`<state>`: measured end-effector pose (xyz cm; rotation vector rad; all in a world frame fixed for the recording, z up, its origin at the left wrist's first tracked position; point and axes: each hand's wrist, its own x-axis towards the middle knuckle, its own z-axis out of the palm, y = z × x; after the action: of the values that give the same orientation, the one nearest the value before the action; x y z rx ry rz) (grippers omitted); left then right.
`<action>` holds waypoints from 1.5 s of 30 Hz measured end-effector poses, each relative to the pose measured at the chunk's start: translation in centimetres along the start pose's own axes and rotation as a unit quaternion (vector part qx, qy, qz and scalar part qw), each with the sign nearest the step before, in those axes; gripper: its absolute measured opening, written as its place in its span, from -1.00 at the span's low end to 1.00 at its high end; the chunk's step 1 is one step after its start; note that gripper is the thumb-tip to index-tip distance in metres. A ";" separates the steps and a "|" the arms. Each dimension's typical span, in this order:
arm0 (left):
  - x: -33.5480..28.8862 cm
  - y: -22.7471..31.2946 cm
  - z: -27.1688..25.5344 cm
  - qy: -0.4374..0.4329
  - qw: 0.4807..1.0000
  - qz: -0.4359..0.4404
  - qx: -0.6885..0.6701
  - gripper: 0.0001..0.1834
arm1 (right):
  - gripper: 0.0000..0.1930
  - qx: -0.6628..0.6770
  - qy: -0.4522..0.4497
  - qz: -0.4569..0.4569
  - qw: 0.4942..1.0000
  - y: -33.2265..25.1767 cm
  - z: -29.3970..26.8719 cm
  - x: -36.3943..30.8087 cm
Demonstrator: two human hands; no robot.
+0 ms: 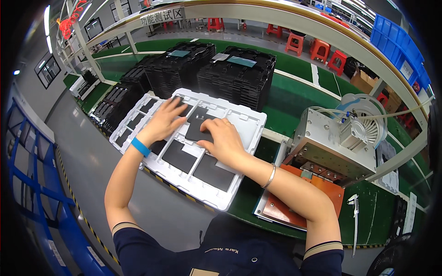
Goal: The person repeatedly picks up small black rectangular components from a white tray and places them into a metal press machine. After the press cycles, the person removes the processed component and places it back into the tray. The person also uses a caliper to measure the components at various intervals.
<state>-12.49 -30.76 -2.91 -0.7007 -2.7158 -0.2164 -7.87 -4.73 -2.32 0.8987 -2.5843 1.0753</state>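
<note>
A white molded plastic tray (222,198) lies in front of me, with flat dark grey rectangular panels (179,156) in several of its compartments. My right hand (224,137) is closed at the right edge of one dark panel (195,129), its thumb and fingers bent around that side. This panel lies over the tray's middle; whether it is lifted off the tray I cannot tell. To its left, my left hand (162,120) has its fingers spread over the upper part of the tray. Its fingertips are at another dark piece, partly hidden beneath them.
Tall stacks of black trays (237,78) stand behind the white tray. At right, a metal press-like fixture (329,142) sits above an orange plate (294,195). A caliper (355,216) lies on the green bench. Blue racks (34,198) stand at left.
</note>
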 end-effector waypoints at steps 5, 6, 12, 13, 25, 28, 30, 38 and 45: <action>0.6 2.4 -1.6 -0.156 0.981 -0.107 -0.050 -0.36 | -0.77 0.149 0.112 -0.017 0.982 0.7 -2.8 -0.1; 0.4 2.4 -1.7 -0.150 0.982 -0.102 -0.044 -0.36 | -0.77 0.154 0.114 -0.016 0.981 0.5 -4.5 -1.0; -1.2 2.1 -3.1 -0.073 0.995 -0.046 -0.041 -0.43 | -0.70 0.141 0.099 0.110 0.979 -0.2 -17.0 -14.9; -1.1 3.2 -4.1 -0.039 0.998 -0.038 -0.030 -0.44 | -0.69 0.175 0.112 0.159 0.965 0.3 -18.4 -18.1; 3.4 28.6 -4.1 -0.083 0.870 0.474 -0.108 -0.36 | -0.75 -0.191 0.129 0.194 0.954 2.1 -16.6 -26.4; 2.7 31.2 -0.7 -0.154 0.833 0.514 -0.136 -0.26 | -0.75 -0.198 0.130 0.133 0.963 3.3 -16.3 -26.3; 2.4 31.7 0.4 -0.182 0.820 0.525 -0.139 -0.21 | -0.75 -0.184 0.138 0.090 0.969 4.2 -16.0 -26.0; 2.2 32.0 0.7 -0.230 0.807 0.533 -0.107 -0.18 | -0.69 -0.252 0.075 0.088 0.961 3.8 -15.7 -25.3; 2.2 31.9 0.7 -0.226 0.809 0.534 -0.093 -0.19 | -0.60 -0.263 0.090 0.119 0.953 3.8 -15.4 -25.0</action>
<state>1.23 -1.98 -0.75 -2.4269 -2.1953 -0.0221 9.01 19.61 -3.49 0.3518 -2.6569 0.4335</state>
